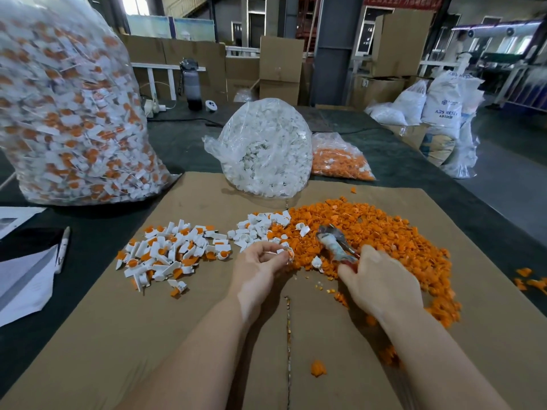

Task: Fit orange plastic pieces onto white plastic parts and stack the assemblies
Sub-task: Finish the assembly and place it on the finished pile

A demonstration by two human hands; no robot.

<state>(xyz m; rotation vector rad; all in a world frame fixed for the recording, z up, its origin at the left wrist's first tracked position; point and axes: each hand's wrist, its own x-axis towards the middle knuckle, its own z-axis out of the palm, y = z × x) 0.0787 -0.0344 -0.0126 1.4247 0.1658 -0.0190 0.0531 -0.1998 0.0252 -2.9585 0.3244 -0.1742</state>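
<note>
The left hand (260, 261) pinches a small part (288, 253) while the right hand (376, 279) grips pliers (336, 245); blurred motion suggests the part could slip.

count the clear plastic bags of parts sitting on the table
3: a big bag of finished assemblies far left, a bag of white parts centre, a bag of orange pieces just right of it.

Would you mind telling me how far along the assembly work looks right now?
Done: a pile of finished assemblies beside a big bag of assemblies. In hand: the left hand pinches a small piece; the right hand grips a tool. Left: the loose orange pieces and white parts.
</note>
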